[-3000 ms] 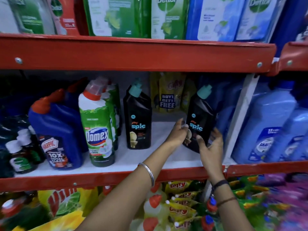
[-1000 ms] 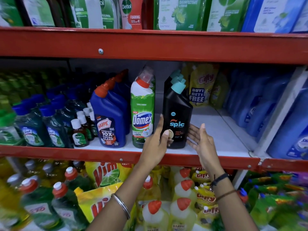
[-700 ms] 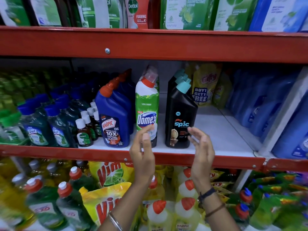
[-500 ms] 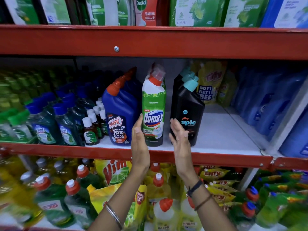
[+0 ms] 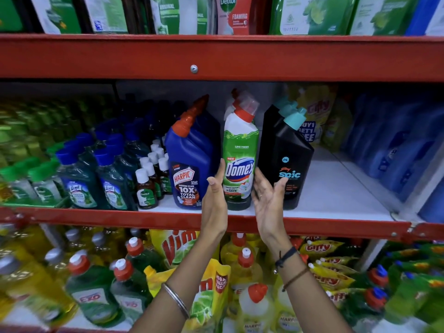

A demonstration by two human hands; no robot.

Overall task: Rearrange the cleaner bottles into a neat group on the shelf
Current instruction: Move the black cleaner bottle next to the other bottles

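Note:
On the white middle shelf (image 5: 336,193) three cleaner bottles stand upright in a row at the front: a blue Harpic bottle (image 5: 189,164) with an orange cap, a green-and-white Domex bottle (image 5: 240,152) with a red cap, and a black Spic bottle (image 5: 290,159) with a teal cap. More of each stand behind them. My left hand (image 5: 215,198) is flat against the left side of the Domex bottle. My right hand (image 5: 269,198) is spread, palm up, by the Domex bottle's right side, in front of the Spic bottle. Neither hand is closed around a bottle.
Small brown Dettol bottles (image 5: 146,188) and blue-capped green bottles (image 5: 79,179) fill the shelf's left. Yellow Giffy pouches (image 5: 317,116) stand at the back right, blue bottles (image 5: 396,145) beyond. Bare shelf lies right of the Spic bottle. A red shelf beam (image 5: 216,56) runs overhead.
Earlier both hands carried a Spic bottle left and set it by the Domex bottle. Since then both hands have shifted left and now flank the Domex bottle.

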